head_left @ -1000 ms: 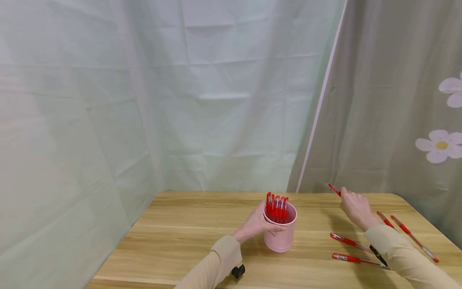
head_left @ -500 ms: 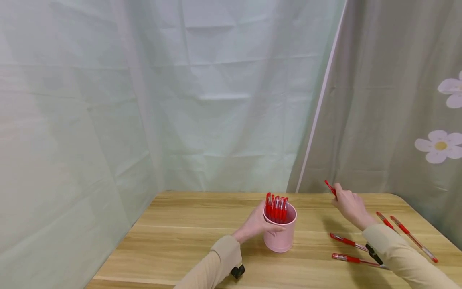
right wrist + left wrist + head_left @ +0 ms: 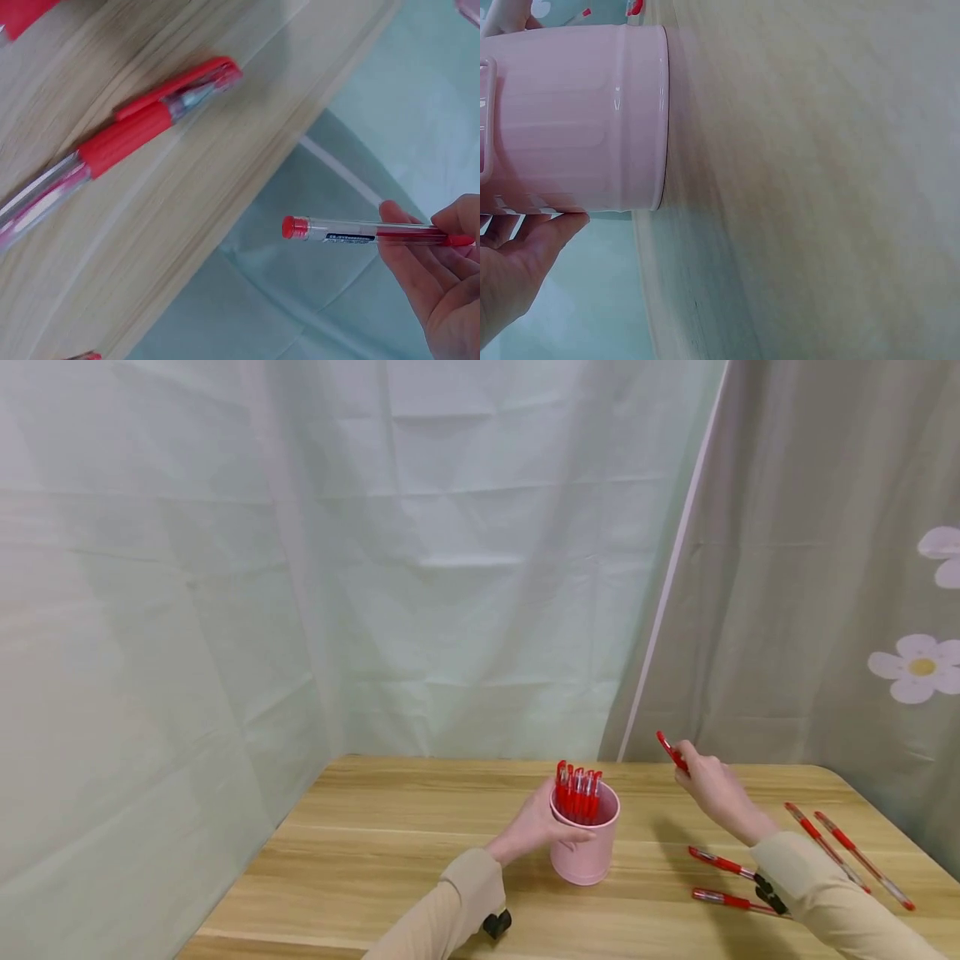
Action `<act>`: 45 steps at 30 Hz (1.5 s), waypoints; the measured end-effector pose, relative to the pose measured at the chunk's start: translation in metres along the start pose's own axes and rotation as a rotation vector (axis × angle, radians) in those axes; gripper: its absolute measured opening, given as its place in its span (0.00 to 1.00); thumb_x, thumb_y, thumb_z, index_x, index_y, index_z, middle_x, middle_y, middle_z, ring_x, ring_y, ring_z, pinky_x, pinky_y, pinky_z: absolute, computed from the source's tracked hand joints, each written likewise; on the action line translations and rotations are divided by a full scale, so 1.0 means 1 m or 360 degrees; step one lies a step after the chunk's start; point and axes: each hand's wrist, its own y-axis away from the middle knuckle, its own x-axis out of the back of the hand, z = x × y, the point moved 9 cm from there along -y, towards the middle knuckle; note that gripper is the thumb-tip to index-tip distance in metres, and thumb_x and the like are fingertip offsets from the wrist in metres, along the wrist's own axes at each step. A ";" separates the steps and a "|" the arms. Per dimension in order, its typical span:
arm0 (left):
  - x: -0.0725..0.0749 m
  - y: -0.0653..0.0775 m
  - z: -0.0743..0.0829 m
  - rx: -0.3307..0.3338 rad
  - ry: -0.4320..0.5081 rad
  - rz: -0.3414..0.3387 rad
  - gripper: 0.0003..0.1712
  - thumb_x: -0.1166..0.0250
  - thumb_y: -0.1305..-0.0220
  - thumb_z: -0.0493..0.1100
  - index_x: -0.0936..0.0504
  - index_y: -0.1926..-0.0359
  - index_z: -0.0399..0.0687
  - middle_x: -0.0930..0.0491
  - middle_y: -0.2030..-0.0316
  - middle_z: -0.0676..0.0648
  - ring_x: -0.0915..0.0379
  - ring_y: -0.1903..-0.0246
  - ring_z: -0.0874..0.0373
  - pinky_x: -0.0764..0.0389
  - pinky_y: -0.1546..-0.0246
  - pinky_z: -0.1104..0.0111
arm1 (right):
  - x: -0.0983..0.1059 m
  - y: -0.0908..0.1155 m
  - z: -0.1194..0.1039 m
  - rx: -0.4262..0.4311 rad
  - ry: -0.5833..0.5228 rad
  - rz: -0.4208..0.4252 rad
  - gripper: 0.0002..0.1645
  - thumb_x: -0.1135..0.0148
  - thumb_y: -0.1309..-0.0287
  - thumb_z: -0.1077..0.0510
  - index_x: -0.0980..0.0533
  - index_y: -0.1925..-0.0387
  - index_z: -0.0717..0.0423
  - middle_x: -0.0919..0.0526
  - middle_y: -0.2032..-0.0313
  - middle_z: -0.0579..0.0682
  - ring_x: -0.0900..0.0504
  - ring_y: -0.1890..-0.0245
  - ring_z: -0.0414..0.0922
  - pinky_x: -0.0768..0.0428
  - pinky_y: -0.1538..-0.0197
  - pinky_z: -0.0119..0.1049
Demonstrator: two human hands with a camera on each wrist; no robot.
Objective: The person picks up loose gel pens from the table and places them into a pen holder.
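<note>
A pink metal cup (image 3: 583, 857) stands upright on the table, with several red-capped pens (image 3: 576, 793) leaning together inside it. My left hand (image 3: 542, 823) grips the cup near its rim from the left; in the left wrist view, fingers and thumb lie on opposite sides of the pink wall. Raised above the table, to the right of the cup, my right hand (image 3: 712, 787) pinches a red gel pen (image 3: 672, 752). In the right wrist view that pen's clear barrel (image 3: 349, 231) sticks out past the fingertips.
Several red pens lie on the wooden table (image 3: 390, 852) at the right. Among them are one pen (image 3: 720, 897) near the front and another pen (image 3: 862, 860) by the right edge. Pale curtains (image 3: 480, 568) hang behind the table.
My right hand has moved left, toward the cup, with the pen still pinched in it. The left hand and the cup have stayed in place.
</note>
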 end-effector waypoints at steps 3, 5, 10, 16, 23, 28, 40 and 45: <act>0.000 0.000 -0.001 0.0002 -0.0029 0.0023 0.40 0.25 0.59 0.40 0.37 0.45 0.53 0.29 0.54 0.55 0.30 0.57 0.58 0.21 0.72 0.63 | -0.002 -0.001 -0.001 -0.0032 -0.0111 -0.0009 0.15 0.44 0.47 0.72 0.36 0.58 0.65 0.25 0.77 0.54 0.35 0.89 0.41 0.36 0.89 0.32; 0.001 0.001 -0.002 0.0013 -0.0067 0.0048 0.41 0.24 0.60 0.41 0.37 0.45 0.54 0.29 0.54 0.56 0.31 0.56 0.60 0.22 0.68 0.66 | -0.004 -0.001 -0.003 -0.0065 -0.0233 -0.0028 0.15 0.44 0.46 0.72 0.36 0.58 0.66 0.22 0.73 0.57 0.28 0.85 0.43 0.28 0.85 0.34; 0.003 0.002 -0.002 0.0035 -0.0090 0.0069 0.41 0.24 0.60 0.41 0.37 0.45 0.54 0.30 0.54 0.57 0.31 0.55 0.61 0.24 0.64 0.68 | -0.005 -0.005 -0.013 -0.0161 -0.0480 -0.0058 0.15 0.44 0.45 0.71 0.37 0.56 0.69 0.21 0.70 0.60 0.20 0.74 0.49 0.22 0.74 0.41; 0.002 0.000 0.000 0.0025 -0.0103 0.0080 0.41 0.25 0.59 0.41 0.37 0.45 0.51 0.30 0.54 0.55 0.32 0.56 0.60 0.24 0.65 0.68 | -0.001 -0.010 -0.026 -0.0175 -0.0559 -0.0004 0.15 0.42 0.45 0.69 0.36 0.57 0.67 0.21 0.71 0.56 0.20 0.74 0.47 0.22 0.76 0.36; 0.000 0.000 -0.005 0.0089 -0.0014 0.0056 0.41 0.24 0.60 0.40 0.37 0.45 0.55 0.29 0.54 0.56 0.30 0.57 0.60 0.21 0.73 0.63 | 0.002 -0.009 -0.040 -0.0111 -0.0574 0.0107 0.15 0.41 0.47 0.70 0.34 0.59 0.65 0.20 0.72 0.54 0.19 0.74 0.47 0.21 0.71 0.39; 0.003 0.000 -0.005 0.0080 -0.0071 0.0087 0.42 0.24 0.61 0.41 0.37 0.45 0.56 0.30 0.54 0.57 0.31 0.56 0.61 0.22 0.67 0.66 | 0.007 -0.010 -0.044 -0.0116 -0.0667 0.0174 0.14 0.40 0.45 0.66 0.33 0.58 0.63 0.19 0.72 0.54 0.19 0.74 0.46 0.21 0.68 0.40; -0.001 -0.002 -0.005 0.0022 0.0020 0.0034 0.41 0.25 0.59 0.38 0.37 0.45 0.52 0.28 0.54 0.54 0.29 0.58 0.57 0.21 0.74 0.61 | 0.024 -0.012 -0.054 -0.0181 -0.1015 0.0293 0.10 0.44 0.42 0.67 0.31 0.59 0.67 0.19 0.68 0.60 0.19 0.70 0.44 0.22 0.67 0.44; -0.001 -0.002 -0.004 0.0001 -0.0021 0.0031 0.40 0.25 0.58 0.38 0.37 0.44 0.54 0.29 0.53 0.55 0.29 0.57 0.58 0.21 0.73 0.63 | 0.030 -0.012 -0.062 -0.0193 -0.1111 0.0337 0.12 0.44 0.42 0.66 0.32 0.57 0.69 0.20 0.66 0.62 0.19 0.70 0.45 0.22 0.66 0.40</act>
